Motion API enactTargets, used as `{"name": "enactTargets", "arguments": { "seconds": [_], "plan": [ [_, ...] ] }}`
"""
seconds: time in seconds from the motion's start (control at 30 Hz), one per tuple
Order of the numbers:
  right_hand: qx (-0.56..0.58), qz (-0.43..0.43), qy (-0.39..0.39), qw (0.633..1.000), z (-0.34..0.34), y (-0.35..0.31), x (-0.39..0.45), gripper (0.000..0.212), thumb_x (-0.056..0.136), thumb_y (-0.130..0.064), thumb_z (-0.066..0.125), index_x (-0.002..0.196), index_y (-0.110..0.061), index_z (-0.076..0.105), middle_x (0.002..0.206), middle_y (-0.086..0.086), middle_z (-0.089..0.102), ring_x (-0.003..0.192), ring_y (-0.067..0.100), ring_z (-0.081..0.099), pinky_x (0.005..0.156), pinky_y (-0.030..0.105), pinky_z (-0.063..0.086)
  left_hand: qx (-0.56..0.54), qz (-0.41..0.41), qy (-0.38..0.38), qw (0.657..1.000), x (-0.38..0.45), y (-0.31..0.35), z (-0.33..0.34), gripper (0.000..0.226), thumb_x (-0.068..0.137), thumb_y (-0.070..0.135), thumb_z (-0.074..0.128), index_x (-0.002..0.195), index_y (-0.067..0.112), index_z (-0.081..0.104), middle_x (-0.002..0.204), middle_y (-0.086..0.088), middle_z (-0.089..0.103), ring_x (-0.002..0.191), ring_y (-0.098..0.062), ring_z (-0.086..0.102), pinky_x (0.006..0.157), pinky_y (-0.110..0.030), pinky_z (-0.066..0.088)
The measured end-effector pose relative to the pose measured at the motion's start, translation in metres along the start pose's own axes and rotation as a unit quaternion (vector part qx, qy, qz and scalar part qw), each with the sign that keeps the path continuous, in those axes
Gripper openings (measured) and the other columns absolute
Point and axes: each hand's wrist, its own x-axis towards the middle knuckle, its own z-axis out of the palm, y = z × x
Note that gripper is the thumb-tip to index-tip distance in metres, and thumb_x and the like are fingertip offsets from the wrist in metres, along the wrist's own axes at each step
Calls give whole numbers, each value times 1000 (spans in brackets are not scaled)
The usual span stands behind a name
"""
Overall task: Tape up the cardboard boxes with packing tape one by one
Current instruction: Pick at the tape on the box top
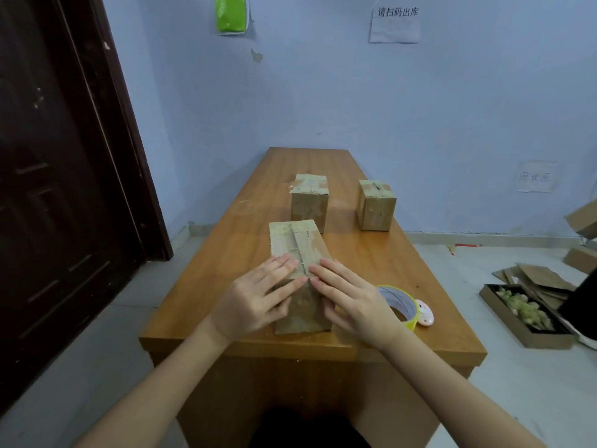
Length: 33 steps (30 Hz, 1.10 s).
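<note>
One wooden table (371,273) ran away from the camera toward a blue wall (323,92), with a dark door (64,156) at the left. Three cardboard boxes stood on the table. The nearest box (292,244) stood at the near end, its top flaps closed along a centre seam with worn tape. Two smaller boxes stood farther back, well apart from each other: the left far box (309,202) just behind the near one, the right far box (376,205) off to the right.

Both hands lay on the nearest box with fingers straight and flat. The left hand (258,297) pressed the left flap and the right hand (352,300) pressed the right flap, fingertips almost meeting at the seam.

One roll of packing tape (402,303) lay just right of the box, partly hidden behind the right hand. A small pink object (424,313) touched the roll; what it was could not be made out.

On the floor at right sat one tray (523,331) of pale scraps beside flattened cardboard (542,278), cut off at the frame edge.
</note>
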Motion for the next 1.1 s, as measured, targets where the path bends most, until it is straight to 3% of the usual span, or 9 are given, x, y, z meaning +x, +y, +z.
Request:
{"name": "enactTargets", "arguments": {
  "seconds": [0.13,0.3,0.43,0.6,0.7,0.83,0.9,1.0,1.1],
  "plan": [
    [77,52,-28,995,-9,-4,3,16,82,-5,64,94,-3,74,134,11,56,132,29,45,107,43,42,-10,21,-29,999,0,-5,-7,23,87,19,64,107,11,71,124,-19,59,120,-30,54,98,-42,47],
    [279,277,76,916,-7,-20,11,14,80,-8,74,81,-12,61,115,-1,68,120,6,55,101,25,43,-148,-203,63,966,12,22,-6,32,82,24,67,54,8,65,108,-11,68,111,-16,61,92,-42,51],
    [291,373,135,871,5,-30,26,27,78,-7,76,86,-16,52,96,-1,67,98,4,61,86,17,47,-189,-374,85,904,25,35,-6,33,76,45,67,81,13,61,102,7,66,104,1,57,84,-14,49],
    [252,336,81,904,3,-21,22,19,83,1,68,82,-7,51,100,1,68,102,16,62,92,35,49,-138,-333,37,932,30,34,-5,21,75,22,74,92,11,74,95,2,71,95,-6,62,88,-10,43],
    [266,311,53,911,-4,-17,17,17,87,9,57,88,-6,49,107,-3,67,108,8,60,94,19,46,-140,-327,34,934,30,30,-8,15,76,10,75,92,11,74,94,1,72,94,-6,62,93,-3,35],
    [383,368,55,846,-12,-15,12,31,91,0,57,116,-15,45,135,-9,51,126,1,49,100,17,43,-104,-300,-15,948,29,28,-16,15,83,24,70,96,16,70,98,6,67,95,-3,56,79,-21,51],
    [394,447,27,803,-15,-14,11,47,92,-12,58,133,-21,37,146,-11,36,134,6,39,102,16,38,-59,-332,-42,940,33,30,-15,22,80,38,70,93,21,67,98,11,62,94,-4,53,69,-17,45],
    [317,501,-93,800,-13,-17,13,59,94,-19,54,146,-17,27,152,0,34,136,12,34,101,19,34,-68,-378,-15,923,41,34,-10,13,78,24,73,88,17,68,96,7,64,94,-8,55,72,-9,37],
    [318,477,-96,814,-12,-21,10,67,90,-28,60,147,-21,26,140,-12,41,116,-8,42,89,7,37,-102,-396,60,911,43,33,-16,12,76,12,75,87,11,71,89,4,65,88,-8,59,73,-9,43]
  ]
}}
